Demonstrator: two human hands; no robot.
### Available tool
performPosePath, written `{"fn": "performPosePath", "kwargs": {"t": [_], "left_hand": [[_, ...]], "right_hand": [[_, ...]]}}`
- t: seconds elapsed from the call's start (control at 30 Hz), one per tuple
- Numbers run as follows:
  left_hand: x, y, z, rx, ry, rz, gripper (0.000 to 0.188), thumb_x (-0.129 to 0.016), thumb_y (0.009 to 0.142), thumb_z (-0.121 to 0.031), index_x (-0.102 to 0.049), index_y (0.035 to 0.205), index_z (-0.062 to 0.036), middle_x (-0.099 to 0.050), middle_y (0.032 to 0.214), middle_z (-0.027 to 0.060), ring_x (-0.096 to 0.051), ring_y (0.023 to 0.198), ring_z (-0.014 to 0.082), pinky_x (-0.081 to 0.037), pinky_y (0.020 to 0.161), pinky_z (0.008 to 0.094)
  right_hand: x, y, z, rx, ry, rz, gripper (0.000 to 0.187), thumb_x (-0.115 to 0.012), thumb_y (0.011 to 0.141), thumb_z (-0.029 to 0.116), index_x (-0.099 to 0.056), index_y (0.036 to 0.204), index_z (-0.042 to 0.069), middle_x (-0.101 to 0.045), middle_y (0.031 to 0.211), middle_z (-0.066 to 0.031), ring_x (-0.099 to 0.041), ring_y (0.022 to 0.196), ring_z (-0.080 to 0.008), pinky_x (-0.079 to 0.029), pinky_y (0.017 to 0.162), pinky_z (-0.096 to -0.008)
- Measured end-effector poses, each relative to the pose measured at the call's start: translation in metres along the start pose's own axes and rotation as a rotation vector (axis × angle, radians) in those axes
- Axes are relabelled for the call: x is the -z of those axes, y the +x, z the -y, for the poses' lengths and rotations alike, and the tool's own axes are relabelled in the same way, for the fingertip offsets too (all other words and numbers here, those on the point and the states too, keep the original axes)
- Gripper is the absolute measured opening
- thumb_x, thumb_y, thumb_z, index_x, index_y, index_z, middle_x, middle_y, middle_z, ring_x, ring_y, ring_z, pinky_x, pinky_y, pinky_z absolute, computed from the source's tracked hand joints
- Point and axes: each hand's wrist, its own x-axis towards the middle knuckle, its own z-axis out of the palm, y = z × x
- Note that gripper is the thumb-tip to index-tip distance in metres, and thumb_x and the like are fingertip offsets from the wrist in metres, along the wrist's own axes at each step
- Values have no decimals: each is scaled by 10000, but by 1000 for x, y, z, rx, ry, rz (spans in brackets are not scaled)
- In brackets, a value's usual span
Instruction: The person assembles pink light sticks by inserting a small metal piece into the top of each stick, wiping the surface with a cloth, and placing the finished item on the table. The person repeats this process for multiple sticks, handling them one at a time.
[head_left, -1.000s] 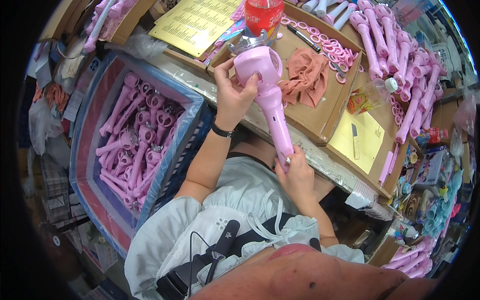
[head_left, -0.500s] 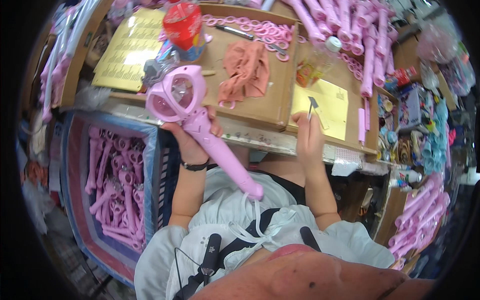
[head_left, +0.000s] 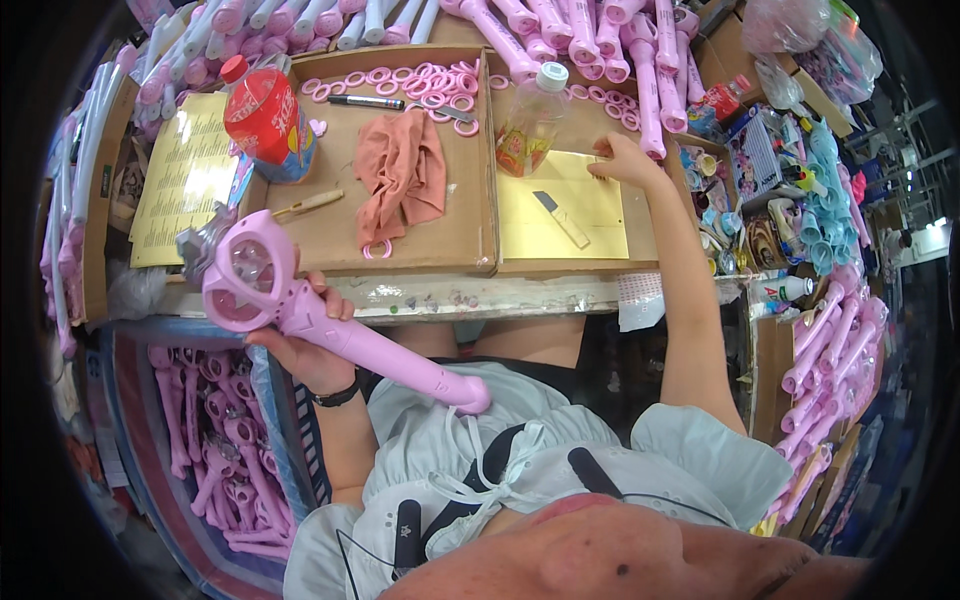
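Observation:
My left hand (head_left: 318, 362) is wrapped round a pink toy wand (head_left: 370, 355), just below its ring-shaped head. A clear faceted piece shows inside that head, with a grey ornament on its tip; the handle's end rests near my lap. Over the right-hand cardboard tray (head_left: 565, 266), my right hand (head_left: 628, 162) reaches out with bent fingers apart and nothing visible in them. Below it, a small knife (head_left: 563, 220) with a dark blade and tan handle lies on a yellow sheet (head_left: 600, 235). Pink rings (head_left: 605, 100) lie just beyond that hand.
A blue-lined crate (head_left: 120, 400) of similar wands stands at my left. The left tray holds an orange cloth (head_left: 400, 175), a black marker (head_left: 366, 102), more rings and a red-capped bottle (head_left: 268, 120). A clear bottle (head_left: 532, 120) stands beside the divider. Pink wand handles (head_left: 655, 80) pile up behind.
My right hand has let go of the knife, which now lies on the yellow sheet, and has moved farther out. My left hand still holds the wand. The view has shifted.

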Motion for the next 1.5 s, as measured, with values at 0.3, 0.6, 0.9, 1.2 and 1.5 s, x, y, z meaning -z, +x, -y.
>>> {"fn": "performPosePath", "kwargs": {"t": [0.3, 0.6, 0.9, 1.2, 1.5], "left_hand": [[-10, 0, -4, -66, -436, 48, 904, -748, 681, -417, -282, 1419, -179, -356, 1364, 119, -274, 1291, 296, -110, 1090, 524], [-7, -4, -2, -87, -479, 83, 806, -695, 761, -352, -262, 1424, -198, -436, 1295, 114, -353, 1247, 285, -110, 1076, 612], [4, -4, -10, -166, -397, -5, 727, -660, 822, -199, -253, 1421, -139, -439, 1239, 95, -380, 1204, 268, -120, 1098, 577], [9, -5, -10, -147, -467, -37, 711, -665, 815, -172, -280, 1411, -132, -417, 1220, 91, -378, 1186, 255, -114, 1106, 562], [11, -5, -8, -175, -405, 31, 785, -692, 787, -212, -240, 1427, -168, -465, 1241, 86, -393, 1188, 259, -113, 1097, 578]], "right_hand": [[-12, -1, -13, 277, -350, -152, 363, -689, 705, 254, -604, 1002, 63, -603, 898, -126, -588, 863, -278, -453, 786, -366], [-4, -3, -12, 156, -204, -2, 385, -672, 733, 286, -623, 1081, 129, -617, 917, -94, -538, 954, -284, -402, 866, -404], [-24, -28, -14, 401, -170, -367, 224, -658, 770, 231, -672, 945, 92, -613, 919, -80, -561, 884, -274, -456, 772, -362], [-33, -23, -39, 207, 336, -317, 117, -629, 810, 88, -617, 900, 15, -563, 963, -93, -580, 824, -211, -482, 705, -293], [-39, -10, -61, -24, 794, -307, 160, -522, 916, 108, -495, 1049, 24, -532, 912, -50, -559, 814, -120, -463, 706, -251]]}}
